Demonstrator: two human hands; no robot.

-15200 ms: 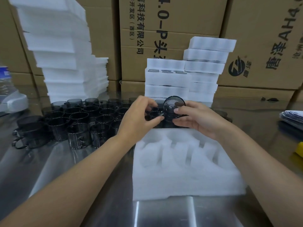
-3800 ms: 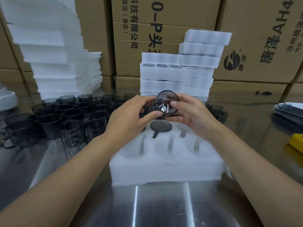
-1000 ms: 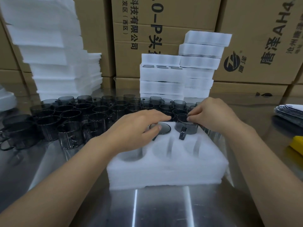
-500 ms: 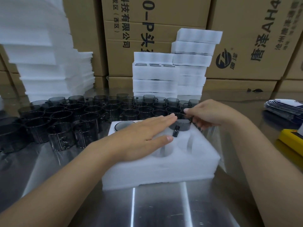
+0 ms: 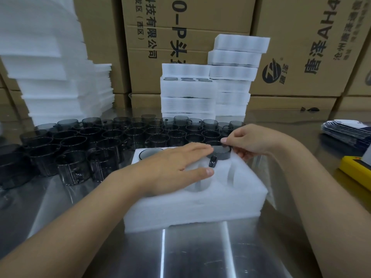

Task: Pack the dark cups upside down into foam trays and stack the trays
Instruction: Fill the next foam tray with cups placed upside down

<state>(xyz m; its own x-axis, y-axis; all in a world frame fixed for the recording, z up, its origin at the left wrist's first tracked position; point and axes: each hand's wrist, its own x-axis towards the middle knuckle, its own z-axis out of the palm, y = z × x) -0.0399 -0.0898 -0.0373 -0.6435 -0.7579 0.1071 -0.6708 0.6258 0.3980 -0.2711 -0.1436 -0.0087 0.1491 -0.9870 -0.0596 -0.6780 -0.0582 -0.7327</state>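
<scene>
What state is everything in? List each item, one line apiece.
Left hand: fingers straight, pressing flat on the foam tray.
Right hand: pinches the held cup.
Held cup: upside down, partly sunk in the back right pocket.
Seated cup: upside down, sunk in the back left pocket.
Foam tray: visible front pockets empty.
Loose cups: upright on the table.
Packed trays: stacked in two piles.

Printed cardboard cartons point(image 5: 192, 21) stacked behind a reflective, seemingly steel tabletop point(image 5: 200, 253).
</scene>
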